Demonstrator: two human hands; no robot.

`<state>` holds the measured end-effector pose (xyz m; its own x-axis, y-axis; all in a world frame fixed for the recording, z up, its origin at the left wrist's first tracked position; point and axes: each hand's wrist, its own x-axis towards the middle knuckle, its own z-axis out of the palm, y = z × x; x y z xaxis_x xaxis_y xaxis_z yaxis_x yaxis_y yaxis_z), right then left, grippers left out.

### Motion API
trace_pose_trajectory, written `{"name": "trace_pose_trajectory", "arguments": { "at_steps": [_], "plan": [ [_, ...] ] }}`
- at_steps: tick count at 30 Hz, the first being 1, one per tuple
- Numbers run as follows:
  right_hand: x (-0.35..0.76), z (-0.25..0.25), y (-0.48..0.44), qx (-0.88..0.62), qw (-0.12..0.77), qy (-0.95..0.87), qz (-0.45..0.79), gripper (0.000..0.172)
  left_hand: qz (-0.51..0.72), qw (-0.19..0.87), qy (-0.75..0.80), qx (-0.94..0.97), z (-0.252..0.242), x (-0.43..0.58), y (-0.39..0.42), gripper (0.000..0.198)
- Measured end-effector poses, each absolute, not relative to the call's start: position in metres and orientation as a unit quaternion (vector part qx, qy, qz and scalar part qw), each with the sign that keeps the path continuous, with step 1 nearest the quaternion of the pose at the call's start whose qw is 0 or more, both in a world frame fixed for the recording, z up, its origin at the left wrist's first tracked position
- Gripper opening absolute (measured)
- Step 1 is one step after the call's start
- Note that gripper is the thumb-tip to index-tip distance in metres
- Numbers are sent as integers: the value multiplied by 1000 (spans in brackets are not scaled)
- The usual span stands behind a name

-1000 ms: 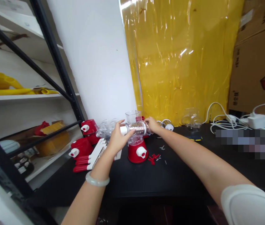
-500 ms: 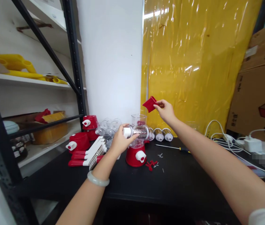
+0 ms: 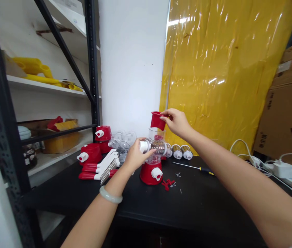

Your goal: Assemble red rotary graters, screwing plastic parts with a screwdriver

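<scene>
A rotary grater with a red base (image 3: pixel 151 172) stands on the black table (image 3: pixel 200 199). My left hand (image 3: pixel 135 156) is closed round the white end of its metal drum (image 3: pixel 157 147). My right hand (image 3: pixel 175 121) pinches a red cup-shaped pusher (image 3: pixel 156 120) just above the grater's clear feed chute (image 3: pixel 156 133).
Red bases (image 3: pixel 91 154) and red-and-white handles (image 3: pixel 101 168) lie at the left beside clear housings (image 3: pixel 121 139). Spare metal drums (image 3: pixel 182 151), a screwdriver (image 3: pixel 194 167), small red clips and screws (image 3: pixel 169 183) sit near the grater. White cables and chargers (image 3: pixel 277 167) lie at right. A metal shelf rack (image 3: pixel 91 75) stands left.
My right hand rose from the table behind the grater holding the red pusher, then brought it left and down over the clear chute. My left hand stayed on the drum.
</scene>
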<state>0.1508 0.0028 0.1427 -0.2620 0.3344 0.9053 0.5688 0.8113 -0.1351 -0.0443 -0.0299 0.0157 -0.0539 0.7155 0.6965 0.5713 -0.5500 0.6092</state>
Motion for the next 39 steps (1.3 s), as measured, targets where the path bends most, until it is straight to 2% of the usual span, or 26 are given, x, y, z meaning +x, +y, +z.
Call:
{"name": "trace_pose_trajectory", "arguments": {
  "at_steps": [8, 16, 19, 25, 30, 33, 37, 39],
  "plan": [
    [151, 136, 11, -285, 513, -808, -46, 9, 546, 65, 475, 687, 14, -46, -30, 63],
    [149, 128, 14, -343, 486, -798, -92, 38, 545, 72, 472, 689, 14, -47, -28, 63],
    [146, 129, 19, -381, 496, -776, -82, 42, 544, 69, 471, 691, 15, -46, -29, 62],
    [145, 131, 34, -327, 530, -779, 67, 33, 546, 57, 471, 690, 16, -45, -31, 61],
    [151, 128, 49, -250, 562, -735, 285, 51, 544, 63, 479, 686, 17, -44, -31, 62],
    [153, 129, 51, -227, 546, -717, 370, 49, 544, 65, 480, 685, 17, -44, -32, 62],
    [152, 137, 45, -226, 504, -738, 387, 43, 543, 66, 477, 688, 18, -44, -33, 61],
    [153, 145, 40, -234, 456, -771, 378, 37, 543, 68, 475, 689, 18, -43, -33, 62]
  ]
}}
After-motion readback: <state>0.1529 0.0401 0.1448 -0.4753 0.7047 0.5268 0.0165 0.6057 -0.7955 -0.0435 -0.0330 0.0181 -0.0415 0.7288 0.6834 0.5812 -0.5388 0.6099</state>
